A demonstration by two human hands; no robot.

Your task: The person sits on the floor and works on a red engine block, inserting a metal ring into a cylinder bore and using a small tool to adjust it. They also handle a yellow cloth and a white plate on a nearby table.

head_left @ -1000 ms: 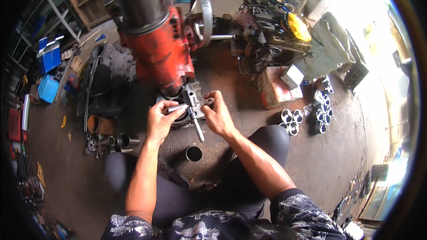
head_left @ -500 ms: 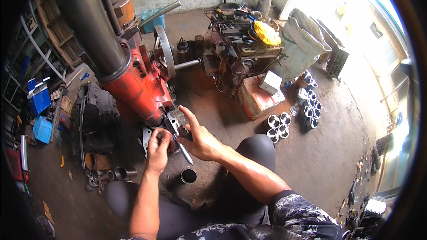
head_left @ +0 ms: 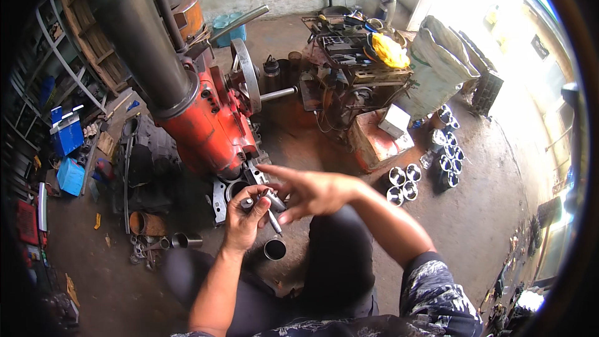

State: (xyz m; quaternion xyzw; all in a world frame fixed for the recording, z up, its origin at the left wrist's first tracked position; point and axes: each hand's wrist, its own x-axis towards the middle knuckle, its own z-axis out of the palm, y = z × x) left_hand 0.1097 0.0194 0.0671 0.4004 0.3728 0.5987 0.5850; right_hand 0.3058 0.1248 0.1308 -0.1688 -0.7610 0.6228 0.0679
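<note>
Slippage looks like our main risk: our left hand [head_left: 240,228] pinches a slim metal tool [head_left: 274,221] between thumb and fingers, just off the near right corner of the engine block [head_left: 220,203]. Our right hand [head_left: 326,191] is spread wide beside it; we cannot tell whether its fingertips touch the tool. A loose pinch or a knock from those fingers could drop it onto the block's near edge, or into the open metal cylinder [head_left: 275,250] standing on the floor [head_left: 449,243], and perhaps nick its tip.
</note>
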